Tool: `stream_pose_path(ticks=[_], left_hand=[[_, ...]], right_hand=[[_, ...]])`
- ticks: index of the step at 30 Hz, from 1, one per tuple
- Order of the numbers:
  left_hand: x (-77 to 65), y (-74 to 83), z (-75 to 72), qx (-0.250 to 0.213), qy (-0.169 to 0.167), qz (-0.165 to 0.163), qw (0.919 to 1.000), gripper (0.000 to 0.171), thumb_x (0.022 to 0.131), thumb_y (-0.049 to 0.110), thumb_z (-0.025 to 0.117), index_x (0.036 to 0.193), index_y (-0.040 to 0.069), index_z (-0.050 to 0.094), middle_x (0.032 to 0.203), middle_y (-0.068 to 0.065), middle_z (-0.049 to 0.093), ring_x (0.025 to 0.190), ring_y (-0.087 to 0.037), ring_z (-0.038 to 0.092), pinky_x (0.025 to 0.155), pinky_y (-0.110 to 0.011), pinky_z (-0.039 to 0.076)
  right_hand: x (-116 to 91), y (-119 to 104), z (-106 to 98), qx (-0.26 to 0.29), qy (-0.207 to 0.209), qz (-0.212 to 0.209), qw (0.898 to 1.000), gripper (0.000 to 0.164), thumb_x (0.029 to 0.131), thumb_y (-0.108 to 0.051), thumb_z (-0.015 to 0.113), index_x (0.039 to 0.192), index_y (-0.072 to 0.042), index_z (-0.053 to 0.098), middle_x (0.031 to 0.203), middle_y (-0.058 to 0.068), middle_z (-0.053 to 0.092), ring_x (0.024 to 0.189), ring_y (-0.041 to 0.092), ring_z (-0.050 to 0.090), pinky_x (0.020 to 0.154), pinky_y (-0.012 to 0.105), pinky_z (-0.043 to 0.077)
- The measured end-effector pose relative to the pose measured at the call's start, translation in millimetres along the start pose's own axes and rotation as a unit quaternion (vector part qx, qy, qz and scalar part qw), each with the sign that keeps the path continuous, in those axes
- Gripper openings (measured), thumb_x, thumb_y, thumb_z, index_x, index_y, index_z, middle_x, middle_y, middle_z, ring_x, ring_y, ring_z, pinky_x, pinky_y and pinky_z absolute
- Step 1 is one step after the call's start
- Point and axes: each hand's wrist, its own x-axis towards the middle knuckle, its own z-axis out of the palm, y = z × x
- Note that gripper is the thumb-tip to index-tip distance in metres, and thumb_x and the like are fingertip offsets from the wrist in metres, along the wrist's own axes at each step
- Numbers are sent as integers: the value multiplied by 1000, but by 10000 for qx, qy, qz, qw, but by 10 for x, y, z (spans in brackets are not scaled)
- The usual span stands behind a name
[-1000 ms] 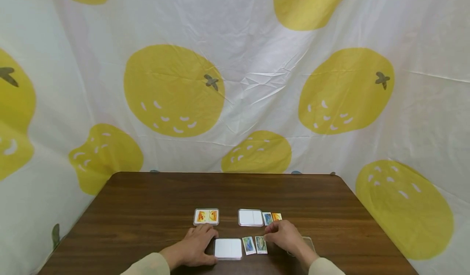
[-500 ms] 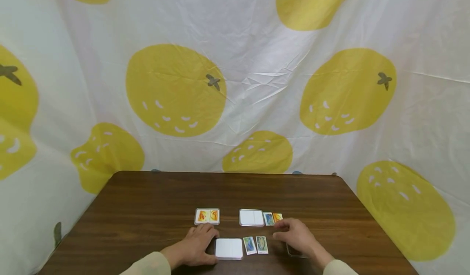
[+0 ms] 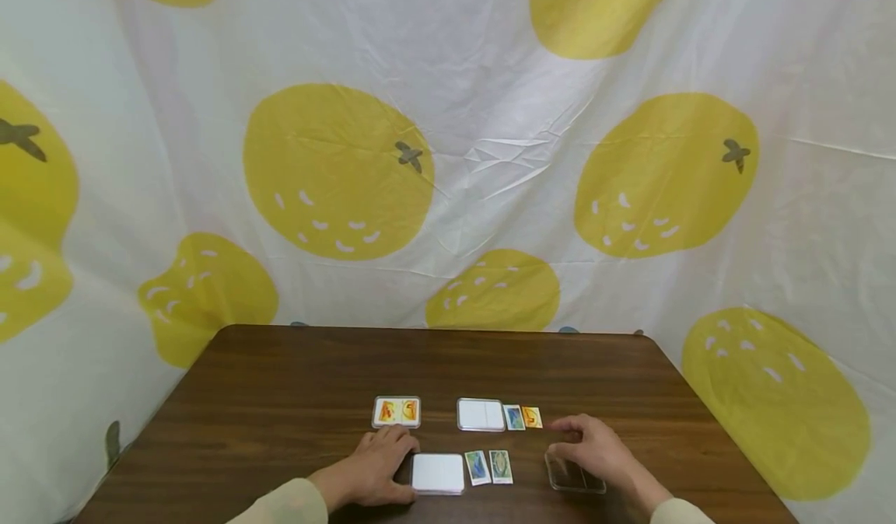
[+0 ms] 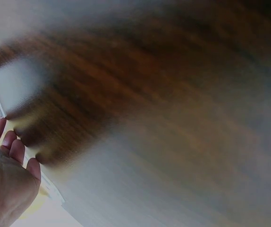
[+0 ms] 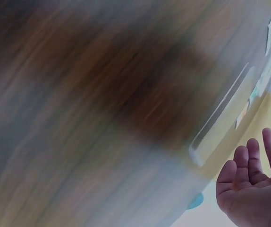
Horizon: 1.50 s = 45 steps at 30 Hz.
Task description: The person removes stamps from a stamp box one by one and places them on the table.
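Note:
My left hand (image 3: 374, 466) rests on the table, fingers spread, with thumb and fingertips at the left edge of a clear-rimmed case (image 3: 437, 473) holding white cards. In the left wrist view the same hand (image 4: 8, 175) shows its bent fingertips on the tabletop. To the case's right lie two small picture cards, one blue-green (image 3: 478, 468) and one greenish (image 3: 500, 467). My right hand (image 3: 595, 446) hangs over a clear plastic case (image 3: 570, 479), partly hiding it. Its fingers are loosely bent, with nothing in them; the right wrist view shows the palm (image 5: 256, 194) bare.
Farther back stand a case with two orange picture cards (image 3: 397, 412) and another with white cards (image 3: 480, 415). Beside the latter lie a blue card (image 3: 514, 417) and an orange card (image 3: 533, 417). A patterned cloth (image 3: 490, 213) hangs behind the brown wooden table (image 3: 336, 368).
My right hand has moved right, from beside the greenish card to over the clear case, its fingertips parting. More of that case now shows. My left hand has stayed put.

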Motion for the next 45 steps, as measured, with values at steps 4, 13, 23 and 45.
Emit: stream_pose_path(ticks=[4, 13, 23, 45], left_hand=[[3, -15, 9, -13, 22, 48, 10000, 51, 81, 49, 75, 117, 19, 54, 124, -1, 46, 119, -22, 43, 92, -49, 37], [12, -64, 68, 16, 176, 122, 9998, 51, 82, 52, 73, 116, 19, 55, 121, 0, 47, 117, -22, 44, 90, -48, 37], [12, -54, 74, 34, 186, 131, 9997, 50, 81, 52, 75, 114, 19, 55, 119, 1, 47, 116, -22, 44, 88, -47, 37], [13, -42, 33, -60, 45, 59, 10000, 51, 82, 52, 73, 117, 20, 55, 120, 3, 47, 115, -20, 43, 89, -46, 36]], right_hand=[[-37, 69, -57, -185, -2, 9, 9998, 40, 81, -26, 81, 114, -5, 71, 116, 7, 65, 109, 30, 59, 91, 51, 46], [-73, 291, -167, -329, -389, -396, 9979, 46, 82, -28, 81, 117, -1, 68, 116, 11, 65, 110, 36, 58, 90, 56, 45], [-109, 506, -286, -331, -817, -990, 9912, 51, 83, -27, 80, 121, 4, 64, 119, 13, 63, 111, 40, 58, 88, 51, 47], [-147, 617, -300, -641, -1218, -911, 9863, 62, 76, -27, 86, 126, 0, 62, 120, 11, 56, 112, 38, 47, 90, 58, 41]])
